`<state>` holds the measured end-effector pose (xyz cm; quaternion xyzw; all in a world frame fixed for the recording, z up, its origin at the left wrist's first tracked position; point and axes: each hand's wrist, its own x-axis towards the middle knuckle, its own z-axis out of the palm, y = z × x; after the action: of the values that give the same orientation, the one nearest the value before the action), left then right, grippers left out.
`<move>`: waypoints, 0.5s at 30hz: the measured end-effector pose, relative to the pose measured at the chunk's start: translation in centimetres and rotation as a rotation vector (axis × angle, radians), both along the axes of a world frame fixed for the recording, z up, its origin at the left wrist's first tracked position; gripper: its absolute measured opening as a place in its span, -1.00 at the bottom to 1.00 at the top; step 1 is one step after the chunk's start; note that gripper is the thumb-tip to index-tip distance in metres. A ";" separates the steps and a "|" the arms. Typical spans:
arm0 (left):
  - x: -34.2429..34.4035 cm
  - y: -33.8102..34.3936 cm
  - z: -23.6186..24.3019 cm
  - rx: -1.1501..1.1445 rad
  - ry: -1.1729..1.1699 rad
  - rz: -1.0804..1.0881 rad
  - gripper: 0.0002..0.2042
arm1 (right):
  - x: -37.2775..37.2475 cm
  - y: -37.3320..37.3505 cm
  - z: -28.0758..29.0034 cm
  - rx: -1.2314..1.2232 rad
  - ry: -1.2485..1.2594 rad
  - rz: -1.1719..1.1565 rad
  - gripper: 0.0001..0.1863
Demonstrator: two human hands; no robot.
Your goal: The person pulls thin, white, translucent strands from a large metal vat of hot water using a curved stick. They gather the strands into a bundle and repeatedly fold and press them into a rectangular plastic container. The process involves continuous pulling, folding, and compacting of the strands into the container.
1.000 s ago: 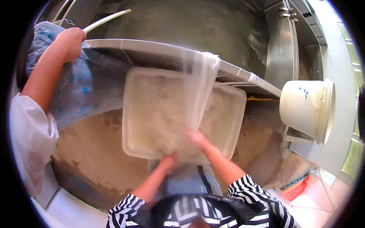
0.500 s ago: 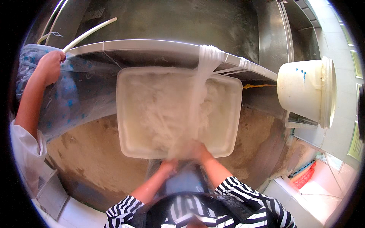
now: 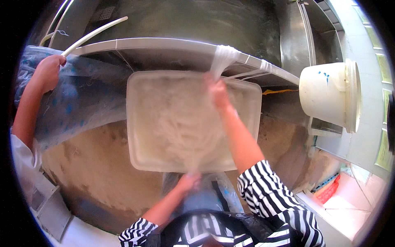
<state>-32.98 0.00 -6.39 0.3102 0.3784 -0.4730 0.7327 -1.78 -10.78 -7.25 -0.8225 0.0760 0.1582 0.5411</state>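
Note:
A wide pale tub (image 3: 135, 158) holds cloudy water and a loose mass of white, noodle-like strands (image 3: 177, 123); their exact kind does not show. A bundle of similar strands (image 3: 225, 55) hangs over the metal vat's rim at the tub's far side. My right hand (image 3: 219, 94) reaches across the tub and closes round this bundle just below the rim. At the tub's near edge, my left hand (image 3: 190, 181) is closed on the end of strands that stretch back into the tub. Motion blurs both hands a little.
Beyond the tub lies a large metal vat (image 3: 181, 20) with dark liquid. On the left, another person's hand (image 3: 49, 73) holds a pale hose (image 3: 96, 33), beside a clear plastic apron (image 3: 82, 103). A cream bucket (image 3: 323, 94) stands at the right. Thinner white strands (image 3: 265, 66) cross the rim.
My right hand has moved from the near edge up to the hanging bundle at the far rim. My left hand stays near the tub's front edge.

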 end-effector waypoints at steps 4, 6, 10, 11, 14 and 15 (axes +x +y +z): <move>-0.5 1.0 0.8 -0.065 -0.047 -0.001 -0.81 | -10.0 1.7 -1.6 -0.129 0.083 -0.008 -0.57; -1.0 1.1 1.0 -0.058 -0.089 -0.079 -0.79 | -16.1 0.5 -6.0 0.037 0.335 -0.020 -0.61; -1.7 0.7 1.6 -0.081 -0.159 -0.195 -0.77 | -26.5 -5.3 -13.2 -0.240 0.257 0.375 -0.69; -1.7 0.6 2.2 -0.091 -0.190 -0.208 -0.76 | -28.1 -6.4 -13.7 -0.341 0.241 0.476 -0.69; -2.9 1.1 1.9 -0.063 -0.329 -0.264 -0.75 | -29.6 -7.3 -10.2 -0.563 0.347 0.715 -0.52; -3.3 1.0 1.8 -0.055 -0.389 -0.287 -0.75 | -29.8 -8.1 -9.5 -0.546 0.403 0.761 -0.47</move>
<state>-36.27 0.99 -4.62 0.4261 0.1694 -0.5137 0.7252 -31.58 -18.89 -16.74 -0.8565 -0.0875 0.4739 0.1849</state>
